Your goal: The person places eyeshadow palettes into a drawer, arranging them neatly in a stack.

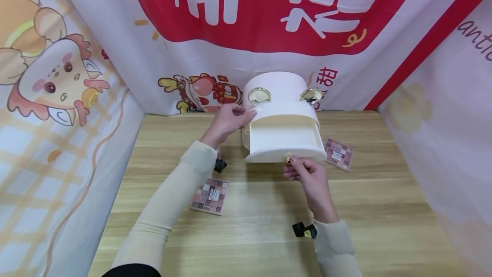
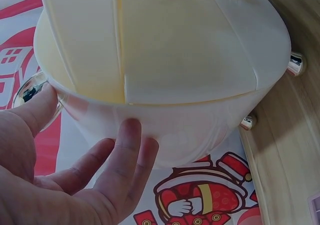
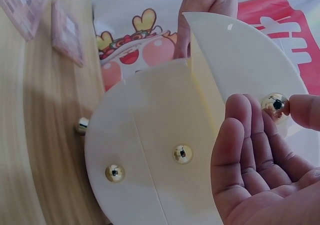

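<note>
Head view: your left hand [image 1: 226,121] rests straight-fingered on the white organizer [image 1: 282,97], far centre of the table [image 1: 384,208]. Your right hand [image 1: 309,176] pinches the open drawer's gold knob [image 1: 288,159]. Near-left palette [image 1: 210,195] reads "BAOK".
Left wrist view: fingers [image 2: 127,155] spread against the wall.
Right wrist view: fingertips [image 3: 305,110] touch the knob.

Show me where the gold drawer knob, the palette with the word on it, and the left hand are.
gold drawer knob [image 1: 288,159], head view, on its front.
lettered palette [image 1: 210,195], head view, middle of its lid.
left hand [image 1: 226,123], head view, back of the hand.
</note>
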The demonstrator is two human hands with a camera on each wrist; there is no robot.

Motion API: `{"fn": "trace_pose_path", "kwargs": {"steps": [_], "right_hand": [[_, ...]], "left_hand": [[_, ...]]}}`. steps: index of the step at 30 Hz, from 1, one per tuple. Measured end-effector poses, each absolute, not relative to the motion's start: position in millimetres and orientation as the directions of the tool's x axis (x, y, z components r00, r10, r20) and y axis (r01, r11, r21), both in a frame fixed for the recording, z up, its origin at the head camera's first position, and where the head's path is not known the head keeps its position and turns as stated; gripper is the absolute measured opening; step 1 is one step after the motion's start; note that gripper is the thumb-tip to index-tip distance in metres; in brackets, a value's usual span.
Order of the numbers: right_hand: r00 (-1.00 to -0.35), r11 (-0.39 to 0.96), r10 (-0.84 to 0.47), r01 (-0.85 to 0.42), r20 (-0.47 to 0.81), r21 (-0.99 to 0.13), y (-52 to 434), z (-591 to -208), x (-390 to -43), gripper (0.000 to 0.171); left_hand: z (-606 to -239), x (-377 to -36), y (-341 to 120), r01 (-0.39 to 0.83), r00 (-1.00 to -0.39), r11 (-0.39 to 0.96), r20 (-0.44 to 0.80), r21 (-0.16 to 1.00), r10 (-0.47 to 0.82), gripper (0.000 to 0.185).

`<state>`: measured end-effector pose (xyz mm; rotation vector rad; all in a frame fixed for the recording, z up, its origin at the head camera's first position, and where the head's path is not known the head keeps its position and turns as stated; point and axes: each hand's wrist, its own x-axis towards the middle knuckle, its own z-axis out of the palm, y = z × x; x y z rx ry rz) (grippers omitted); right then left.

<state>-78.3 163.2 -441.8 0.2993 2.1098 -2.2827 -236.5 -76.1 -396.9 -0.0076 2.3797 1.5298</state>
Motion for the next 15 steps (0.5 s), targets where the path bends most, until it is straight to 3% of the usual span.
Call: {"fn": "trace_pose_path", "kwargs": {"steps": [15], "right_hand": [[-0.981, -0.125, 0.117, 0.142, -0.157, -0.982, 158.9, -444.9, -67.4, 0.037]], "left_hand": [[-396.1, -236.5, -75.8, -0.187, -0.949, 0.45, -0.279, 0.873, 0.147, 0.069]]}}
